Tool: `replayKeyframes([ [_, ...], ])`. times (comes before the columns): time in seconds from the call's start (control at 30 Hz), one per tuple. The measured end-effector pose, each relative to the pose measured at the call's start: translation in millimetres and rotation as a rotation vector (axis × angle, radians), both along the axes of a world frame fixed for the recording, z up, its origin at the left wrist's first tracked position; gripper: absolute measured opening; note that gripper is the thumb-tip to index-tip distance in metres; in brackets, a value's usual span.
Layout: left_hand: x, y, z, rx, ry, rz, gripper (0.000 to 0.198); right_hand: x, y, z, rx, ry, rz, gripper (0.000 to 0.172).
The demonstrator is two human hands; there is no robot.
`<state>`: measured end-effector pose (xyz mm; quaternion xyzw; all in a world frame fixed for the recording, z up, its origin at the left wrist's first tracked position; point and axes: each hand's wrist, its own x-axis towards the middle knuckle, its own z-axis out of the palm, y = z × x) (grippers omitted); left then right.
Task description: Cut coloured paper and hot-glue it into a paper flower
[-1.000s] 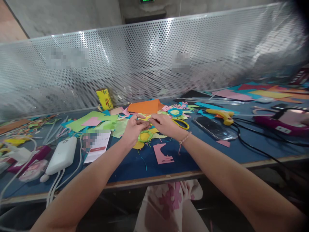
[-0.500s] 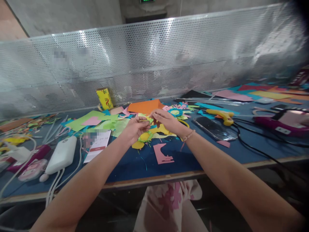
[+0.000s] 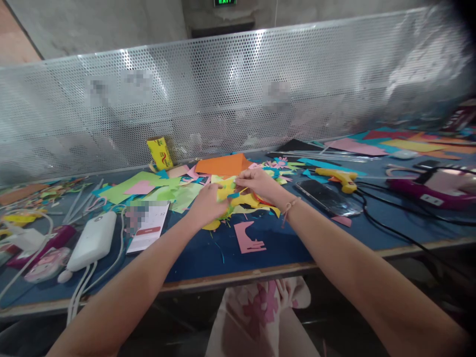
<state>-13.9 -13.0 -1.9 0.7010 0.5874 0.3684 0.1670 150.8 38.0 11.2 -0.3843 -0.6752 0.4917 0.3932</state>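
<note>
Both hands meet over the middle of the blue table (image 3: 282, 248). My left hand (image 3: 207, 202) and my right hand (image 3: 259, 182) each pinch a small yellow paper cut-out (image 3: 231, 190) held between them, fingers closed on it. Under the hands lie a yellow and green paper flower (image 3: 217, 221) and more yellow scraps (image 3: 248, 201). A pink paper offcut (image 3: 248, 238) lies just in front of the hands. The yellow-handled scissors are mostly hidden behind my right hand.
Coloured paper sheets lie behind the hands: orange (image 3: 223, 163), green (image 3: 134, 186). A phone (image 3: 327, 197), a yellow glue gun (image 3: 336, 177) and black cables (image 3: 394, 218) lie right. A white power bank (image 3: 92, 240) with cords and a card (image 3: 148, 225) lie left. Perforated metal screen (image 3: 238, 94) at the back.
Both hands have shifted slightly away and to the right, lowering onto the paper pile; the left hand has closed in on the yellow piece.
</note>
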Motion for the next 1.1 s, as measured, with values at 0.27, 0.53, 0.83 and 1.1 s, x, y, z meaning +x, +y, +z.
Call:
replayKeyframes([
  [0.27, 2, 6, -8.5, 0.025, 0.183, -0.095, 0.040, 5, 9, -4.3, -0.163, -0.003, -0.001, 0.011],
  [0.53, 3, 10, -4.1, -0.125, -0.403, -0.121, 0.014, 6, 4, -3.1, 0.019, -0.169, 0.207, 0.010],
  [0.83, 5, 8, -2.9, -0.112, -0.541, -0.089, 0.006, 3, 0, -2.3, 0.069, -0.165, 0.209, 0.010],
  [1.1, 4, 8, -2.5, -0.098, -0.637, -0.084, 0.009, 0, 0, -4.1, 0.155, -0.183, 0.183, 0.005],
])
